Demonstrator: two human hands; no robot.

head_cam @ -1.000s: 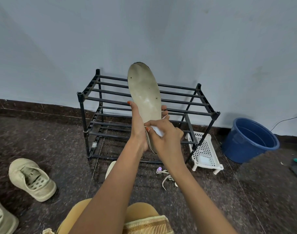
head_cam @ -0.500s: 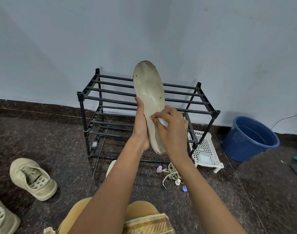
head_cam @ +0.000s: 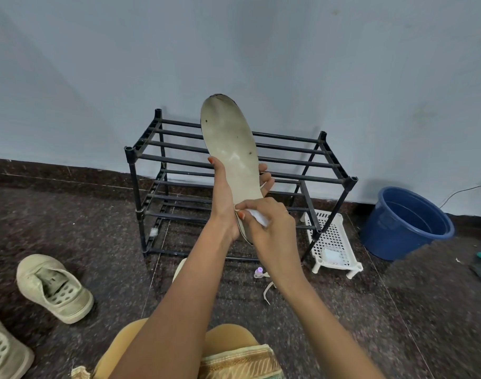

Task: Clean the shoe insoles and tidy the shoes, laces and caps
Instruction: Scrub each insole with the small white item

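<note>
Against the pale wall and black rack (head_cam: 288,160), my left hand (head_cam: 224,203) is clamped round the insole (head_cam: 231,149), its long axis toward twelve o'clock, while my right hand (head_cam: 272,228), fingers pinched on a white wipe (head_cam: 258,217), presses the heel end at six.

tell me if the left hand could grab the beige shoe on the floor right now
Probably not yet: the left hand is holding the upright beige insole, though nothing blocks the beige shoe.
</note>
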